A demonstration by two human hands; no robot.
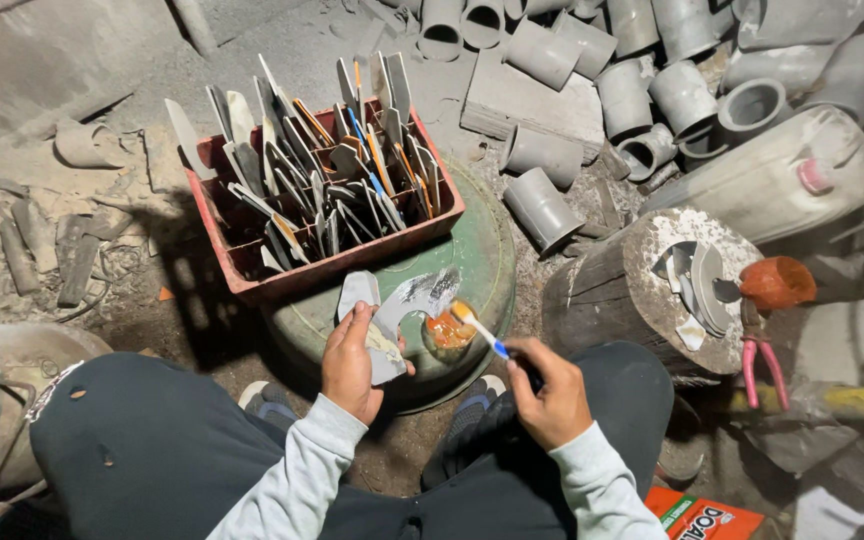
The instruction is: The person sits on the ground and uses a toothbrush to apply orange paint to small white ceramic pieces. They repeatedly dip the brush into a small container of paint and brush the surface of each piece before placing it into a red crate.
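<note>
— So, what have you got in each hand?

— My left hand has its grip closed round a flat, curved grey plastic blade piece, held above the green round drum lid, just in front of the red plastic crate of grey cut blades. My right hand pinches a small brush with a blue and white handle, its tip at an open pot of orange paste.

— Which way does the piece lie?

— Its long axis runs from my palm up and away to the right, the hooked end pointing toward the crate.

— How would you do this well?

— I'd judge: load the brush lightly, keep the piece steady and level, and spread thinly so nothing drips onto my dark trousers.

— And beside you?

— A wooden stump with more cut pieces, and grey pipe sockets beyond.
</note>
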